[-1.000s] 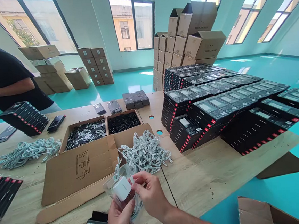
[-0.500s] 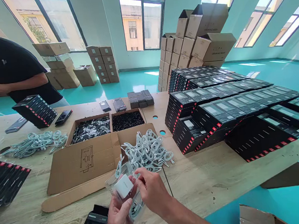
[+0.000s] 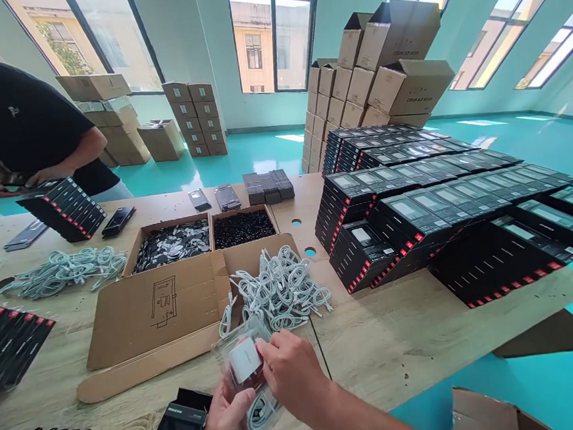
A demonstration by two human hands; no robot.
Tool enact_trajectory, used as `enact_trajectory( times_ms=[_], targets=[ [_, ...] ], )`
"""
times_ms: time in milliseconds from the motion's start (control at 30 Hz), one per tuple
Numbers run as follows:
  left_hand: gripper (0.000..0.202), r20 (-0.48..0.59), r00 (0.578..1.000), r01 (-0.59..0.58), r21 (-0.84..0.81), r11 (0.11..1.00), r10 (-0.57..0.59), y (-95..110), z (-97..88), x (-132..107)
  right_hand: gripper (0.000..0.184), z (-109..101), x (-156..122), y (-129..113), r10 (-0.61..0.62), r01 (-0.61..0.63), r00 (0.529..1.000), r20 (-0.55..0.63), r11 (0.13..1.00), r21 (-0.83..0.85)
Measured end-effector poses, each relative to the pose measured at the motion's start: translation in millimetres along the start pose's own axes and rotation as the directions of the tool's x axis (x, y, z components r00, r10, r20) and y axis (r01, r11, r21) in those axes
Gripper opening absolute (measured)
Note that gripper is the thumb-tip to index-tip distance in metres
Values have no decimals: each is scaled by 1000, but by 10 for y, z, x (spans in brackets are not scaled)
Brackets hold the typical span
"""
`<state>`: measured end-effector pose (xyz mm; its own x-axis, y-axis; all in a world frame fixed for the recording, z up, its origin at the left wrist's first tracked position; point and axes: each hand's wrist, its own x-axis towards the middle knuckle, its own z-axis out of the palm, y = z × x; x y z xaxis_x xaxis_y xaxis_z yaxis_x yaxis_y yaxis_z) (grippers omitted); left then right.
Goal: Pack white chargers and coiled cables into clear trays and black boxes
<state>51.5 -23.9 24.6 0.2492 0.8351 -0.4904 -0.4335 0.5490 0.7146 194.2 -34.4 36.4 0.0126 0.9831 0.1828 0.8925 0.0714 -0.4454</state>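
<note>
My left hand (image 3: 229, 421) grips a clear plastic tray (image 3: 223, 351) from its near left side, thumb across the front. In the tray sit a white charger block (image 3: 245, 360) and, at its lower end, a coiled pale cable (image 3: 258, 415). My right hand (image 3: 292, 368) is closed, its bent fingertips pressed together at the charger's right edge; the exact contact is partly hidden. Beyond the tray lies a heap of coiled white cables (image 3: 277, 289) on a cardboard flap (image 3: 125, 316). Left of my left hand is an open black box (image 3: 175, 429) with a dark window.
Stacks of black boxes (image 3: 407, 218) fill the table's right side. A divided carton holds silvery-black pieces (image 3: 173, 245) and small black parts (image 3: 245, 228). More cables (image 3: 65, 271) lie left. Across the table, a co-worker (image 3: 23, 131) handles something dark near a black box stack (image 3: 65, 207).
My right fingertips have moved in against the charger's right edge, and the tray has shifted slightly right and tilted. The co-worker's hands have moved right, closer to the black box stack.
</note>
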Motion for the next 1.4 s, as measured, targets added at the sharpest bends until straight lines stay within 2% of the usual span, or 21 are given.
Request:
enact_trajectory(
  times_ms=[100,200,300,400,533,667,833,933,1067,1267,1400],
  targets=[
    [72,-27,998,61,-25,998,-62,36,35,-40,22,-27,-48,7,4,-4,1000,16,1000,-28],
    [77,-71,993,87,-46,995,-90,77,74,-62,35,-54,-126,11,30,-30,1000,1,1000,9],
    [80,-89,991,95,-89,991,-103,111,105,-74,53,-67,-208,21,64,-68,997,37,989,134],
    [79,-86,992,87,-123,989,-98,132,119,-76,70,-70,-264,34,92,-104,994,52,936,336],
    [68,-43,995,88,-88,992,-92,128,111,-70,79,-64,-306,66,103,-114,993,51,868,482],
    [63,-27,996,88,-59,994,-89,96,102,-52,81,0,-331,127,101,-107,994,37,878,468],
    [75,-45,991,123,-69,990,-126,108,86,-24,82,102,-310,203,48,-58,998,32,885,462],
    [85,-69,984,158,-84,984,-164,144,78,-37,71,86,-284,219,28,-44,999,40,870,491],
    [92,-81,989,116,-82,990,-122,161,87,-74,56,106,-268,235,32,-44,999,30,851,523],
    [94,-88,992,88,-75,993,-95,122,129,-73,55,346,-295,286,-12,48,997,-71,846,531],
    [99,-102,987,120,-75,990,-127,107,101,-24,52,415,-273,287,34,11,997,-64,804,595]
  ],
)
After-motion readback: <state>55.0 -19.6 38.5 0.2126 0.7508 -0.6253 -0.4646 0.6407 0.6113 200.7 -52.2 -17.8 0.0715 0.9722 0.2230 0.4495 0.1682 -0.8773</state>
